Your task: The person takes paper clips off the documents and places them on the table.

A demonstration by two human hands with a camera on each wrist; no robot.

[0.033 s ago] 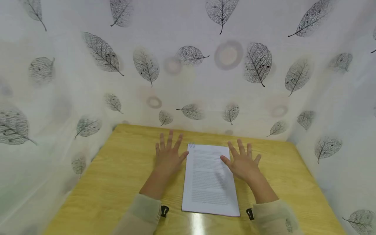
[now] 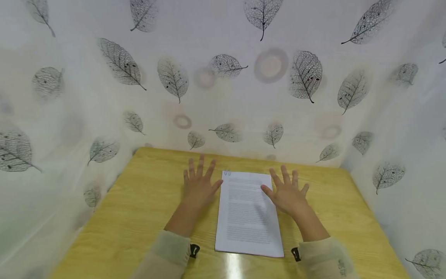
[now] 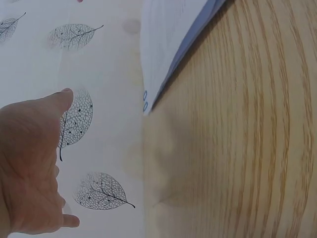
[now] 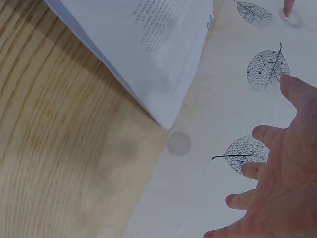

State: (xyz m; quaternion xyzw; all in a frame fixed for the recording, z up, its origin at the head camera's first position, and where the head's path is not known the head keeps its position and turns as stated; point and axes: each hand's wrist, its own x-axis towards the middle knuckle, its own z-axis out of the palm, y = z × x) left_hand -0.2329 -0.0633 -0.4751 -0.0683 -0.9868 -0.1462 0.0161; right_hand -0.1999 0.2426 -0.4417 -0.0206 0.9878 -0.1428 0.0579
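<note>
A stack of printed paper (image 2: pixel 248 213) lies on the wooden table, its page covered in lines of text. Two small blue paper clips (image 2: pixel 227 173) sit at its top left corner, and the left wrist view shows the same clips (image 3: pixel 145 101). My left hand (image 2: pixel 199 188) is left of the stack, fingers spread and thumb tip near the page's left edge. On the other side, my right hand (image 2: pixel 287 193) also has its fingers spread, and its thumb overlaps the page's right edge in the head view. Both palms (image 3: pixel 29 158) show bare in the wrist views.
The yellow wood-grain table (image 2: pixel 139 217) ends at a pale curtain (image 2: pixel 223 104) printed with dark leaves, which surrounds it at the back and sides. Light sleeves (image 2: pixel 167 252) cover both forearms, with a black strap (image 2: pixel 194 250) by each cuff.
</note>
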